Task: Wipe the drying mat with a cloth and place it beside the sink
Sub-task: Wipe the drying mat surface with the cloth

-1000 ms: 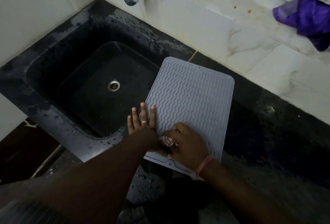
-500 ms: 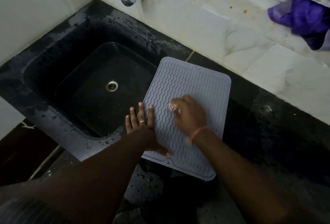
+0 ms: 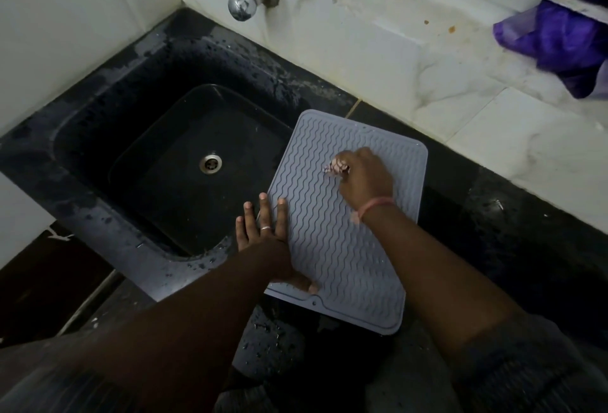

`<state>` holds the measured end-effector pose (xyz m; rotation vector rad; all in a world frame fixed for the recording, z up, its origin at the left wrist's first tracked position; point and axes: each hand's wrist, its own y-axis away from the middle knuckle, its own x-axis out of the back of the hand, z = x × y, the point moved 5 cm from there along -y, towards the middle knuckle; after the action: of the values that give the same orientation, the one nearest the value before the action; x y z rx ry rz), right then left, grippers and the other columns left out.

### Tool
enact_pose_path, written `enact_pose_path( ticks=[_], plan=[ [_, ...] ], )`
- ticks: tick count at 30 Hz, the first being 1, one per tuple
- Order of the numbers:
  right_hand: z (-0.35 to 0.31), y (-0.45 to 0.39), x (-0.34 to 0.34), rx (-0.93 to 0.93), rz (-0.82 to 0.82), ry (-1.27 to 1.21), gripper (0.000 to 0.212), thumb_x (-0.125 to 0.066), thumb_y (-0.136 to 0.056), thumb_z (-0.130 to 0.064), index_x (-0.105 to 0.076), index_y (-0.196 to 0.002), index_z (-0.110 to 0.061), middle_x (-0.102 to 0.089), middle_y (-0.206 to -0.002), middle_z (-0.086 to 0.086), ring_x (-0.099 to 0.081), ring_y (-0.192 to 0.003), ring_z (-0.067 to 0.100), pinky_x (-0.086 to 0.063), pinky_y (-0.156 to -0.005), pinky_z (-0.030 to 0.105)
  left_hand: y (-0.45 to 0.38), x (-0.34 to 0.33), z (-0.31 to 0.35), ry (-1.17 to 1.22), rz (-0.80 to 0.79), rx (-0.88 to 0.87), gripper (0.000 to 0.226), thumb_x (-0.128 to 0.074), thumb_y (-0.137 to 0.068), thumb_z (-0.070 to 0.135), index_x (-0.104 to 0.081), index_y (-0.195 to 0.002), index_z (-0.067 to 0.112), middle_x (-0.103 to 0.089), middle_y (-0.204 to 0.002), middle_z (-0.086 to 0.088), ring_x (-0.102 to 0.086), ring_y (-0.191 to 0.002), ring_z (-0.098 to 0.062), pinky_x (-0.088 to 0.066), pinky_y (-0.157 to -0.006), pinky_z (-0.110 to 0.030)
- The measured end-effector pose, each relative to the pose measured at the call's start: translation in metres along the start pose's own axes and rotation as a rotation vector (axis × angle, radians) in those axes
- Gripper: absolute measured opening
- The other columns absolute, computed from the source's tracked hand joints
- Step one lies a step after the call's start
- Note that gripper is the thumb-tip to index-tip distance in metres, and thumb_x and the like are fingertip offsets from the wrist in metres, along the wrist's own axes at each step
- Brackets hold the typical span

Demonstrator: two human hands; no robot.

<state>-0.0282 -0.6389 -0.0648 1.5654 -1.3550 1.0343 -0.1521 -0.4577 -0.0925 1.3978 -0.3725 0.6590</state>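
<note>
beside the black sink [image 3: 98, 136], grey drying mat [image 3: 335, 248] pressed flat under spread left hand [image 3: 263, 231]; small cloth [image 3: 335, 169] bunched in curled right hand [image 3: 365, 179] on top.

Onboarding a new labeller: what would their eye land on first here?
The pale grey drying mat on the dark counter just right of the black sink, its left edge overhanging the basin. The right hand rubs a small bunched cloth on the mat's far half while the left hand presses flat on its left edge.
</note>
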Motion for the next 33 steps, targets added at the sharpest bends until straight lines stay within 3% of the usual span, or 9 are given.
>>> enact_pose_path(
  ticks=[4,7,9,11,15,20,24,28,33],
  plan=[
    [-0.002,-0.024,0.009,-0.136,-0.019,-0.249,0.024,-0.073,-0.088,-0.025,-0.072,-0.112,-0.023,-0.072,-0.108,0.005,-0.068,-0.101,0.026,-0.056,-0.086,0.036,0.000,-0.001,-0.003,0.018,0.046,-0.038,0.175,-0.080,-0.046,0.087,0.052,-0.141,0.026,0.068,-0.136,-0.011,0.056,-0.130,-0.041,0.028,-0.115,-0.062],
    [0.003,-0.017,0.028,-0.259,0.001,-0.653,0.008,-0.079,-0.086,-0.026,-0.075,-0.088,-0.019,-0.075,-0.072,-0.005,-0.074,-0.069,0.012,-0.061,-0.067,0.026,0.000,-0.002,-0.003,0.071,0.156,-0.068,0.163,-0.064,-0.050,0.099,0.041,-0.151,0.025,0.055,-0.151,-0.013,0.047,-0.139,-0.042,0.024,-0.116,-0.064],
    [0.011,-0.010,0.035,-0.316,-0.002,-0.867,0.011,-0.080,-0.087,-0.015,-0.071,-0.085,-0.021,-0.068,-0.064,-0.013,-0.063,-0.051,-0.003,-0.052,-0.049,0.012,0.001,0.006,0.001,0.120,0.328,-0.073,0.133,-0.046,-0.072,0.097,0.021,-0.160,0.024,0.036,-0.164,-0.012,0.037,-0.148,-0.039,0.023,-0.117,-0.058],
    [0.015,-0.009,0.039,-0.317,0.035,-0.930,0.022,-0.082,-0.084,-0.014,-0.072,-0.103,-0.017,-0.069,-0.080,-0.013,-0.062,-0.065,-0.009,-0.047,-0.053,0.005,-0.001,0.020,0.007,0.132,0.504,-0.129,0.087,-0.034,-0.099,0.070,0.002,-0.163,0.024,0.018,-0.171,-0.009,0.024,-0.154,-0.036,0.012,-0.124,-0.058],
    [0.007,-0.022,0.045,-0.258,0.152,-0.856,0.028,-0.084,-0.081,-0.015,-0.067,-0.103,-0.018,-0.069,-0.092,-0.009,-0.064,-0.082,0.000,-0.052,-0.072,0.019,-0.033,0.049,0.013,0.046,0.565,-0.229,0.064,-0.045,-0.104,0.038,-0.017,-0.161,0.035,0.003,-0.173,-0.002,0.012,-0.158,-0.031,0.004,-0.127,-0.053],
    [-0.008,-0.030,0.022,-0.100,0.080,-0.481,0.025,-0.066,-0.093,-0.015,-0.045,-0.107,-0.016,-0.064,-0.088,0.001,-0.065,-0.082,0.024,-0.051,-0.069,0.036,-0.060,0.068,0.018,0.053,0.660,-0.269,0.055,-0.034,-0.108,0.044,-0.022,-0.161,0.039,-0.004,-0.173,-0.002,0.009,-0.159,-0.029,0.006,-0.127,-0.048],
    [-0.019,-0.033,-0.015,0.061,-0.041,-0.184,0.077,-0.066,-0.090,-0.009,-0.022,-0.152,-0.020,-0.065,-0.120,0.014,-0.065,-0.106,0.032,-0.053,-0.086,0.040,-0.068,0.055,0.011,-0.040,0.712,-0.270,0.057,-0.015,-0.107,0.053,-0.012,-0.162,0.040,0.000,-0.174,0.001,0.011,-0.159,-0.029,0.002,-0.128,-0.053],
    [-0.023,-0.027,-0.016,0.076,0.009,-0.061,0.039,-0.065,-0.092,-0.011,-0.058,-0.129,-0.016,-0.065,-0.118,0.009,-0.062,-0.111,0.029,-0.050,-0.093,0.039,-0.069,0.057,0.012,-0.020,0.774,-0.248,0.055,-0.014,-0.109,0.051,-0.015,-0.162,0.040,-0.007,-0.173,0.002,0.006,-0.159,-0.029,-0.001,-0.128,-0.055],
    [-0.039,0.050,-0.019,0.164,-0.005,-0.143,0.017,-0.069,-0.088,-0.014,-0.063,-0.100,-0.026,-0.064,-0.093,-0.007,-0.061,-0.087,0.016,-0.051,-0.077,0.031,-0.073,0.055,0.010,-0.041,0.739,-0.275,0.071,-0.027,-0.099,0.067,-0.014,-0.163,0.039,-0.005,-0.172,0.003,0.003,-0.159,-0.032,-0.003,-0.127,-0.056]
  ],
)
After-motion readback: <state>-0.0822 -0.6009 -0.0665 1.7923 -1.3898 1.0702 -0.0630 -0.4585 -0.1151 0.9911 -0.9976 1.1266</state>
